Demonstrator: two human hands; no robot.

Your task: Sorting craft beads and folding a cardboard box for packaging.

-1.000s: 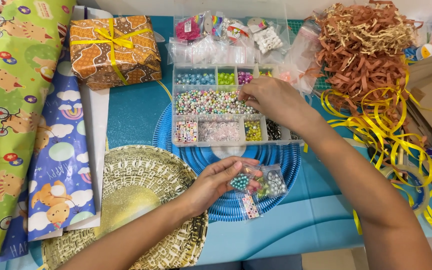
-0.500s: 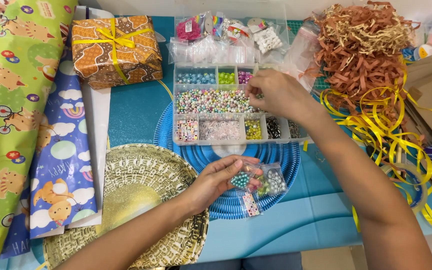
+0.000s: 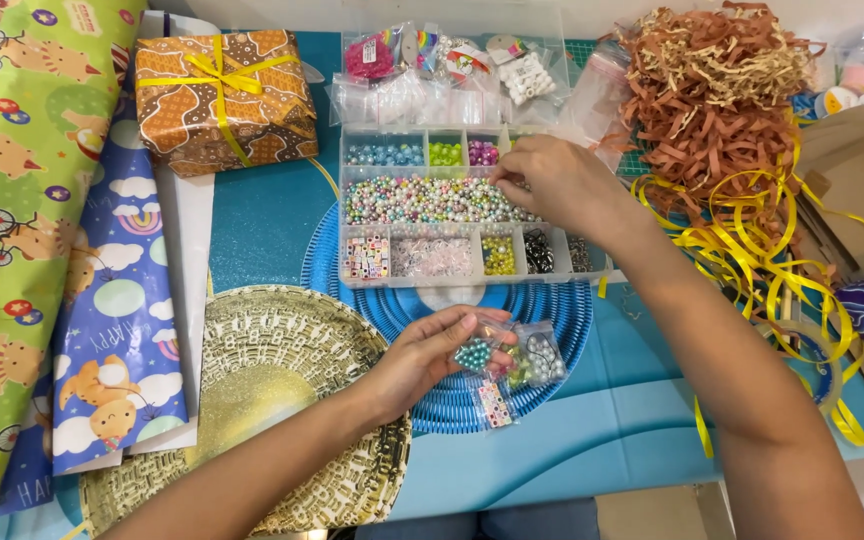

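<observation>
A clear compartment box of beads (image 3: 432,205) sits on a round blue mat (image 3: 552,325) in the middle of the table. My right hand (image 3: 557,180) hovers over the box's upper right compartments, fingertips pinched together; what they hold is too small to tell. Nearer to me, my left hand (image 3: 427,355) holds a small clear bag of teal beads (image 3: 474,353) between thumb and fingers. Two more small bead bags (image 3: 537,358) lie beside it on the mat.
A gold round mat (image 3: 272,390) lies at front left. Rolled wrapping papers (image 3: 22,200) lie along the left edge, and a wrapped gift with yellow ribbon (image 3: 224,95) sits at back left. Shredded brown paper (image 3: 717,90) and yellow ribbon (image 3: 752,250) pile at right. Packets of beads (image 3: 442,60) lie behind the box.
My right hand has shifted up over the box toward its top right compartments. My left hand keeps the small bag in the same spot.
</observation>
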